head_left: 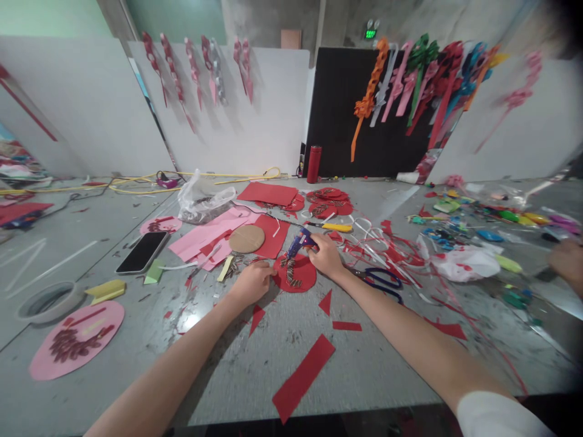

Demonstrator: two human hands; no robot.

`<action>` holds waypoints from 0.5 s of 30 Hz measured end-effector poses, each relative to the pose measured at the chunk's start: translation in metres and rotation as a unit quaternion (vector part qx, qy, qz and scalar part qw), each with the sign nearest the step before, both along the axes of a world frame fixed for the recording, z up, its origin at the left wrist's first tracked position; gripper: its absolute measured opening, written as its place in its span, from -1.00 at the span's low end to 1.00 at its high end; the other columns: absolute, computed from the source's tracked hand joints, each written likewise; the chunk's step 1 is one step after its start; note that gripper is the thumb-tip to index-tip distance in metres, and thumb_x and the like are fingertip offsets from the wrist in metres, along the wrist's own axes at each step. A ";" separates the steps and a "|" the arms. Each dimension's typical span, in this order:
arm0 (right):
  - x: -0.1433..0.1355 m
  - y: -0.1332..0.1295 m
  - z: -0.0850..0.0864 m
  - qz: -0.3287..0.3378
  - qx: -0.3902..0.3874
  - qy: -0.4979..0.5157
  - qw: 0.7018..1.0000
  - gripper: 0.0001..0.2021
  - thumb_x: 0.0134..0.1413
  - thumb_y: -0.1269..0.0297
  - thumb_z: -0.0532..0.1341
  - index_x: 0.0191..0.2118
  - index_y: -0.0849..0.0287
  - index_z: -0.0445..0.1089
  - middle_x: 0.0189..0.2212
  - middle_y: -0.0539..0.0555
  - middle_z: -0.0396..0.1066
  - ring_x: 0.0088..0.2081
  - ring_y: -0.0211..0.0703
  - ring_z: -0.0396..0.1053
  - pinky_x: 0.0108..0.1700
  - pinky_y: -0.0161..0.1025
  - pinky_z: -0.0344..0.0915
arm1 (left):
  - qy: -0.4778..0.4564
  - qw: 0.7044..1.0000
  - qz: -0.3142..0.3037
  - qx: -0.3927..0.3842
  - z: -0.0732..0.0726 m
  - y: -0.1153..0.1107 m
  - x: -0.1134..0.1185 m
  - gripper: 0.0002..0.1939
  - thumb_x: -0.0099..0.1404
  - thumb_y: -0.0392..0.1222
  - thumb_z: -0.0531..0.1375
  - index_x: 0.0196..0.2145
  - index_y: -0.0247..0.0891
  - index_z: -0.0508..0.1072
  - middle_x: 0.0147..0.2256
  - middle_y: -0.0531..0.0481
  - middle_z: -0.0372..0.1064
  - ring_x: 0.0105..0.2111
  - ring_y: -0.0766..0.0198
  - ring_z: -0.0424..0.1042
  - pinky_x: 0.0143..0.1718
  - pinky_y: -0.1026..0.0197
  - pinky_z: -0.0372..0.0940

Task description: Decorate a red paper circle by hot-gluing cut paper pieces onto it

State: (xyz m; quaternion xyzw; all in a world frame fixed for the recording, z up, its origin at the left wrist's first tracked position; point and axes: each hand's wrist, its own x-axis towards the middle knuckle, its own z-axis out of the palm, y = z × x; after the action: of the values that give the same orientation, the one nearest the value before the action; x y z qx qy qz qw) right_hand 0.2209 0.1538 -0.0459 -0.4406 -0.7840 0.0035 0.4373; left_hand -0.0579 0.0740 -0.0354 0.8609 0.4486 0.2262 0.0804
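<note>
My right hand (327,255) is closed around a blue hot glue gun (299,241), its nozzle pointing down at a red paper circle (306,281). On the circle, small brown pieces (291,273) form a curved row. My left hand (253,283) has its fingers curled together and pinches the circle's left edge; the fingertips are partly hidden. Loose brown pieces (233,264) lie just beyond my left hand, beside a round cardboard disc (246,239). Blue-handled scissors (383,279) lie partly behind my right forearm.
Red paper scraps (304,377) lie in front of me. To the left are a phone (142,251), a tape roll (50,301) and a decorated pink circle (98,340). A yellow-handled cutter (337,227) and a red bottle (314,164) stand farther back. Another person's hand (567,264) shows at the right.
</note>
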 end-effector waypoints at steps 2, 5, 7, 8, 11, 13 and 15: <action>-0.001 0.000 -0.001 -0.005 -0.015 0.042 0.999 -0.71 0.19 0.29 0.23 0.03 0.11 0.42 -0.14 0.18 0.55 -0.12 0.12 0.49 -0.02 0.01 0.42 | 0.007 1.000 -0.001 -0.001 0.000 -0.001 0.000 -0.58 0.31 -0.50 0.05 -0.15 -0.24 0.67 -0.18 -0.16 0.60 -0.13 0.13 0.57 0.00 0.11 0.45; -0.002 0.000 -0.001 -0.015 -0.037 0.098 0.994 -0.65 0.22 0.23 0.22 0.11 0.11 0.36 -0.13 0.16 0.55 -0.17 0.08 0.52 -0.08 -0.04 0.45 | 0.014 1.000 -0.004 0.005 0.004 -0.003 0.001 -0.58 0.32 -0.50 0.03 -0.13 -0.26 0.65 -0.19 -0.16 0.58 -0.14 0.11 0.54 -0.02 0.09 0.43; -0.002 0.000 -0.001 -0.018 -0.041 0.110 0.993 -0.64 0.22 0.22 0.23 0.12 0.10 0.34 -0.14 0.14 0.56 -0.18 0.07 0.53 -0.09 -0.04 0.45 | 0.006 0.999 0.009 0.031 0.009 -0.003 -0.001 -0.59 0.32 -0.51 0.03 -0.14 -0.26 0.63 -0.21 -0.16 0.55 -0.11 0.08 0.50 -0.02 0.08 0.42; -0.003 0.000 0.000 -0.017 -0.042 0.112 0.993 -0.64 0.22 0.22 0.23 0.12 0.10 0.33 -0.14 0.14 0.56 -0.17 0.07 0.53 -0.09 -0.05 0.45 | 0.000 0.998 0.028 0.048 0.012 -0.003 -0.003 -0.61 0.32 -0.51 0.04 -0.14 -0.26 0.62 -0.21 -0.17 0.53 -0.08 0.06 0.48 0.00 0.06 0.41; -0.003 -0.002 0.002 -0.007 -0.042 0.111 0.993 -0.63 0.21 0.22 0.23 0.12 0.09 0.33 -0.16 0.13 0.55 -0.16 0.07 0.53 -0.08 -0.05 0.45 | -0.001 0.987 0.128 0.099 0.022 0.000 -0.015 -0.70 0.32 -0.47 0.08 -0.14 -0.29 0.56 -0.17 -0.23 0.50 -0.01 -0.05 0.41 0.04 -0.03 0.37; -0.003 -0.003 0.003 -0.004 -0.044 0.112 0.993 -0.63 0.21 0.22 0.24 0.12 0.10 0.33 -0.15 0.14 0.55 -0.16 0.07 0.53 -0.08 -0.05 0.45 | 0.023 0.973 0.193 0.125 0.028 0.004 -0.027 -0.73 0.34 -0.43 0.10 -0.08 -0.32 0.53 -0.10 -0.28 0.48 0.04 -0.12 0.38 0.08 -0.09 0.35; -0.003 -0.004 0.004 -0.003 -0.048 0.111 0.993 -0.63 0.20 0.22 0.24 0.11 0.10 0.33 -0.14 0.14 0.56 -0.16 0.07 0.53 -0.08 -0.05 0.45 | 0.070 0.963 0.223 0.133 0.031 0.009 -0.042 -0.76 0.39 -0.35 0.11 -0.05 -0.32 0.51 -0.05 -0.31 0.46 0.06 -0.16 0.37 0.09 -0.11 0.33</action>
State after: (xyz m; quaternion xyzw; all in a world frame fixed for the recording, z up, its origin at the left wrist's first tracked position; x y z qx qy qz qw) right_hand 0.2174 0.1500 -0.0422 -0.4605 -0.7278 0.0885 0.5005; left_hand -0.0995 0.0828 -0.0045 0.7558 0.5993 0.2355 -0.1186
